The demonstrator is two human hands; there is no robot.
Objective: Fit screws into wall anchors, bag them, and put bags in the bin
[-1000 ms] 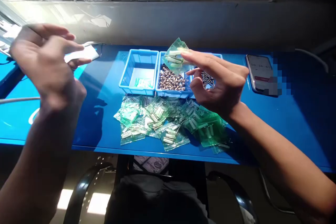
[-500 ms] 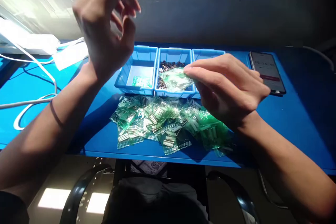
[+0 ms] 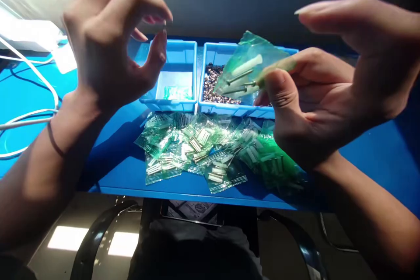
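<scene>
Level with the bins, my right hand (image 3: 328,83) pinches a small green-tinted clear bag (image 3: 238,59) by its right edge, between thumb and finger. White plastic wall plugs and metal screws show through its film. My left hand (image 3: 111,39) is raised on the left, apart from the bag. Its thumb and index fingertips come together in a pinch; what is between them, if anything, is too small to make out. Below both hands, a pile of similar filled bags (image 3: 197,144) lies on the blue table (image 3: 121,175).
A blue bin (image 3: 177,105) at the left holds a flat green packet (image 3: 177,93). Beside it, another blue bin (image 3: 223,108) contains many loose screws (image 3: 213,85). White cables (image 3: 33,74) run along the table's left side. A dark chair armrest (image 3: 101,236) stands below the edge.
My right hand has turned and lifted the bag, so its contents now face me. My left hand has shifted slightly left and down, its thumb and index fingertips closer together.
</scene>
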